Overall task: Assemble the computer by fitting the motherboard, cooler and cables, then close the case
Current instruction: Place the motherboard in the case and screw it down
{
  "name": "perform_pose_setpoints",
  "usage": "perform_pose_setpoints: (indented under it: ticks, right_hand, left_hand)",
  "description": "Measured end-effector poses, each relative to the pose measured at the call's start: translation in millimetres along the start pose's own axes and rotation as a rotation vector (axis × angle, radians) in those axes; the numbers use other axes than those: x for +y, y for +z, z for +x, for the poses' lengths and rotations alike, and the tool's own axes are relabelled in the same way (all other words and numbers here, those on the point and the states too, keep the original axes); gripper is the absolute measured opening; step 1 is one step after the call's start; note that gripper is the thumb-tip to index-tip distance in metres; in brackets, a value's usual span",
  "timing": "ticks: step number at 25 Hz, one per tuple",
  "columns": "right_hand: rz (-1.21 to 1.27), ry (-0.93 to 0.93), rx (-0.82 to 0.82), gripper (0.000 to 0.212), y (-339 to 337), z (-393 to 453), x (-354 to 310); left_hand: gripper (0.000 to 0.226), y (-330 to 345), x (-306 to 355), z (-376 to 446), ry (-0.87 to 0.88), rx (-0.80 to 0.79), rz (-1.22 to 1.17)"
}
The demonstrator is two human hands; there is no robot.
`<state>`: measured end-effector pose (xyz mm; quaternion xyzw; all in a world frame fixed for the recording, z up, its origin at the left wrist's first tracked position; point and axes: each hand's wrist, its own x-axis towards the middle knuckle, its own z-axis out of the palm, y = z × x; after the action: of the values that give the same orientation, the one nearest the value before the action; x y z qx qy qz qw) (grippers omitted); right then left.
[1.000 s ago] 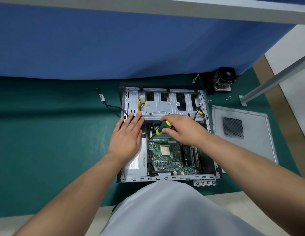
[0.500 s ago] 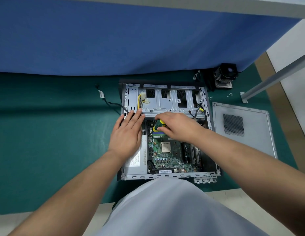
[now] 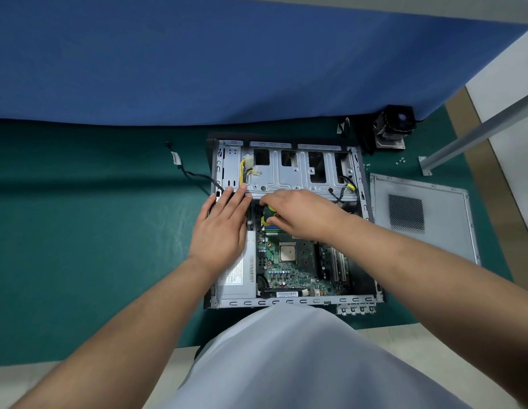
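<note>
Left hand (image 3: 220,228) lies flat, fingers straight; right hand (image 3: 301,214) curled, gripping.

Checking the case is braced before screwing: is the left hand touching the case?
Touching. The head view shows the left hand lying flat on the case, fingertips on the drive cage edge.

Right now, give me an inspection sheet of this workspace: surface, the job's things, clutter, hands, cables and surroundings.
Surface: green mat, blue screen behind it.
Job's things: open case lies flat; motherboard inside, processor bare; cooler on the mat past the case's far right corner; side panel flat to its right.
Clutter: small screws loose near the cooler.
Hands: left hand lies flat, fingertips at the drive cage; right hand grips a green-yellow screwdriver.
Cables: black cable trails left onto the mat; yellow wires inside.
Surroundings: metal frame leg, pale floor.
</note>
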<state>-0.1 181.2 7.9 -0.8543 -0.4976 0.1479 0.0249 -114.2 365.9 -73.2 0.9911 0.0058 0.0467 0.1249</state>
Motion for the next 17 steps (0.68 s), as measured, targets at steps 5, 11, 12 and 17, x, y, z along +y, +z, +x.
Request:
perform_pose_setpoints:
  ticks: [5, 11, 12, 17]
  right_hand:
    - [-0.138, 0.110, -0.051, 0.046, -1, 8, -4]
    - [0.058, 0.074, -0.210, 0.045, -14, 13, -7]
    - [0.001, 0.077, -0.193, 0.042, -14, 14, -10]
    - [-0.176, 0.239, -0.120, 0.051, -12, 21, -16]
  left_hand:
    - [0.057, 1, -1, 0, -0.003, -0.003, -0.005]
    - [0.057, 0, 0, 0, -0.008, -0.005, -0.024]
    - [0.057, -1, 0, 1, -0.011, -0.009, -0.031]
    - [0.051, -5, 3, -2, -0.018, -0.024, -0.100]
